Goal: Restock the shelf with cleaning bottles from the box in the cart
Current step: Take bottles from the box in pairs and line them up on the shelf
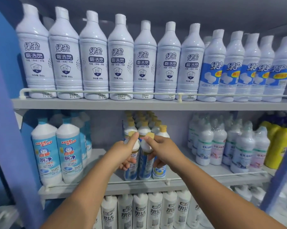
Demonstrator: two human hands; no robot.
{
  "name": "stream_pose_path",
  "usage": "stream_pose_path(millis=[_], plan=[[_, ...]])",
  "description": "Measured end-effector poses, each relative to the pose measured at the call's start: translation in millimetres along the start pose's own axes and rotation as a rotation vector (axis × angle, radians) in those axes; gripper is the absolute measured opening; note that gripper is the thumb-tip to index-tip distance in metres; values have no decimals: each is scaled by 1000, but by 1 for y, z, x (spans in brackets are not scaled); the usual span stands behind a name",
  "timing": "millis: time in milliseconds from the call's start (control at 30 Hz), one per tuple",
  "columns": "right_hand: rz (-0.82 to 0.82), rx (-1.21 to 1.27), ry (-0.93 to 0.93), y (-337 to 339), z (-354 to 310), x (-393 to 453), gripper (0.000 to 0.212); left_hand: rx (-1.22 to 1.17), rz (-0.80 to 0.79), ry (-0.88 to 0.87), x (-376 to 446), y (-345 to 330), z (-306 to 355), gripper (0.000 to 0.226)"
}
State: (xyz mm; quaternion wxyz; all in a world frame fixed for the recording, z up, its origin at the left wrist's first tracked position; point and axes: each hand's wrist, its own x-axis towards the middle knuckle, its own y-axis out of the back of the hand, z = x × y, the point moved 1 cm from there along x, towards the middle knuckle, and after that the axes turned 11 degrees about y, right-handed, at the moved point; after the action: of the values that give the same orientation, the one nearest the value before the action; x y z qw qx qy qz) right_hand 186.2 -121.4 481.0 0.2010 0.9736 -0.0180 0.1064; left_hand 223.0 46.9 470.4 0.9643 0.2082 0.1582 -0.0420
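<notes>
Gripping one gold-capped bottle each, the left hand [123, 154] and right hand [162, 152] are seating the left bottle [134, 152] and right bottle [146, 156] upright behind the rail [189, 178], evidently extending the gold-capped rows' front.

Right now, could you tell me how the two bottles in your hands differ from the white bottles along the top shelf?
The held bottles have tan caps; the top-shelf bottles have white caps. The held bottles carry blue labels and are smaller; the top-shelf bottles are taller with dark print. The left hand and right hand hold the former; the latter stand untouched. All stand upright.
</notes>
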Motion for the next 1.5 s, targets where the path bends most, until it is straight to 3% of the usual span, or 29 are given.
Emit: stream_pose_path(millis=[200, 300, 467, 667, 800, 867, 1267, 1400, 1500], plan=[[28, -84, -43, -5, 2, 34, 51, 48, 187, -144, 29, -10, -11, 44], [41, -31, -68, -13, 7, 35, 45, 90, 281, -205, 44, -12, -25, 33], [152, -8, 70, -32, 25, 31, 36, 34, 293, -284, 68, -22, -56, 42], [307, -129, 250, -45, 68, 7, 59, 81, 431, -352, 71, -38, -92, 46], [441, -162, 197, -62, 102, -18, 16, -12, 256, -304, 78, -48, -113, 43], [450, -206, 117, -72, 116, -22, 5, -25, 237, -291, 82, -51, -122, 44], [501, -325, 39, -104, 129, -4, 31, -91, 193, -276, 92, -48, -131, 41], [524, -207, 52, -112, 131, 1, 22, -75, 220, -288, 92, -47, -131, 49], [540, -139, 7, -115, 136, 7, 27, -58, 221, -284, 95, -46, -132, 57]])
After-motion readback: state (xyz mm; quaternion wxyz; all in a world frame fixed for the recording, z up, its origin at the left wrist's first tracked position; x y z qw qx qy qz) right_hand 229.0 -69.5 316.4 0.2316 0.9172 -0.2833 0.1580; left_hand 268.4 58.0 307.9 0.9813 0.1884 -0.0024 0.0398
